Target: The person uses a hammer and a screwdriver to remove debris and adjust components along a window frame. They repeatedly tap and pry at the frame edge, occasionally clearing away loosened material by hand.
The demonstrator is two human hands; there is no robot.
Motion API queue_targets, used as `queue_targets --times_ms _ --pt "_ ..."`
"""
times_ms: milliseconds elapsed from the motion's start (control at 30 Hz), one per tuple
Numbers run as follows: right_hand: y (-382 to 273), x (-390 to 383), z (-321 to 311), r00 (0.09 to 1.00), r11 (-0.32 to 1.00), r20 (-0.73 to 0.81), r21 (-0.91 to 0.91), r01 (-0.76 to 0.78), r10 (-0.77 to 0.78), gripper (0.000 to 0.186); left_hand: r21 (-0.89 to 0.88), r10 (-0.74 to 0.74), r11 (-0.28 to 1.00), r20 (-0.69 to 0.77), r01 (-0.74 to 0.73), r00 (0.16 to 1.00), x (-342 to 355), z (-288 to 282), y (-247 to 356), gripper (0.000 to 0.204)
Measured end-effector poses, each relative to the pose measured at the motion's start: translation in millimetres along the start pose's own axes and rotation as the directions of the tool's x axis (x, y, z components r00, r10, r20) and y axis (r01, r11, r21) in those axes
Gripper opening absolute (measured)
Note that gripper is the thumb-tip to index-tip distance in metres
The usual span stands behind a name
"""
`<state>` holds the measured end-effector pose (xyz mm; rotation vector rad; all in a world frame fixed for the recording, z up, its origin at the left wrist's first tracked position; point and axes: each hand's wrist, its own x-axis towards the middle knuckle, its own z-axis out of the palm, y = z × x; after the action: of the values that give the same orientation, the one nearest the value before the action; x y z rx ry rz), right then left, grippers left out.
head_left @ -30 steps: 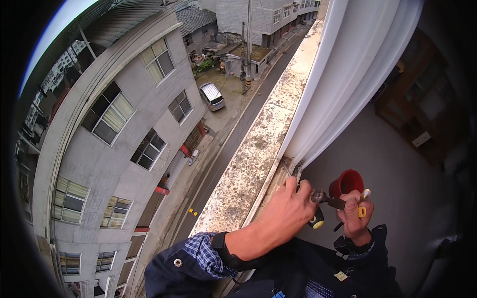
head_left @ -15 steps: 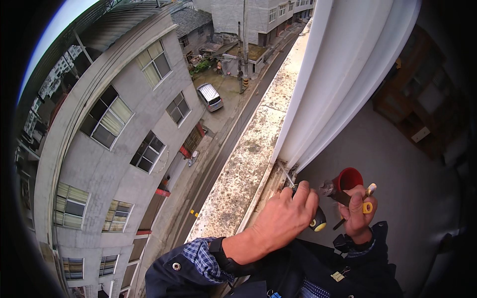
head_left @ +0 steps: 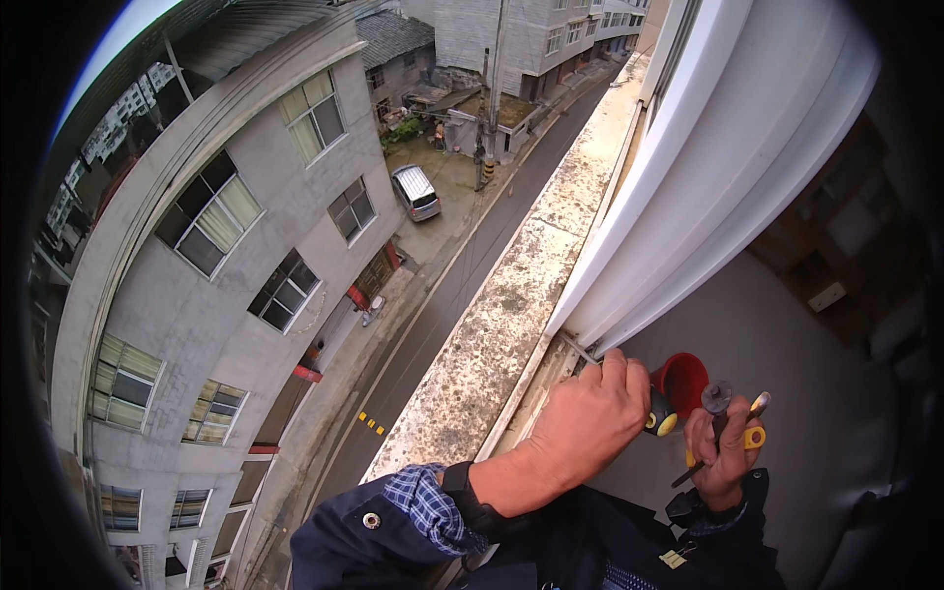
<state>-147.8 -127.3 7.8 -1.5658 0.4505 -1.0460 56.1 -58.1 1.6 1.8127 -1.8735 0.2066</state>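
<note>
My left hand is closed round a screwdriver with a black and yellow handle. Its metal shaft reaches the lower corner of the white window frame, at the inner edge of the sill; the tip is hard to make out. In my right hand is a hammer, its grey head raised above my fingers. Squeezed in the same hand is a yellow-ended tool with a dark shaft sticking out below; its kind is unclear. Both hands are close together beside the frame.
The weathered ledge runs outside the frame, high above a street. A red bucket stands behind my hands, over the grey indoor floor. Across the street rises a grey building; a silver car is parked below.
The hammer head has swung away from the screwdriver, up and to the right. My left hand stays on the screwdriver, and the whole view has shifted slightly.
</note>
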Motion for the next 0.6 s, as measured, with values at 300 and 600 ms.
queue_targets --times_ms 300,600 --pt "-0.8 2.5 -3.1 0.999 0.999 -0.042 -0.050 -0.002 0.000 0.040 -0.064 -0.077 0.995 -0.106 0.071 0.991 9.6 -4.2 2.0 0.010" --pt "-3.4 0.4 -0.3 0.996 0.997 -0.074 -0.050 0.053 -0.056 0.038 -0.092 -0.013 0.996 -0.195 -0.005 0.981 9.6 -2.6 0.9 0.013"
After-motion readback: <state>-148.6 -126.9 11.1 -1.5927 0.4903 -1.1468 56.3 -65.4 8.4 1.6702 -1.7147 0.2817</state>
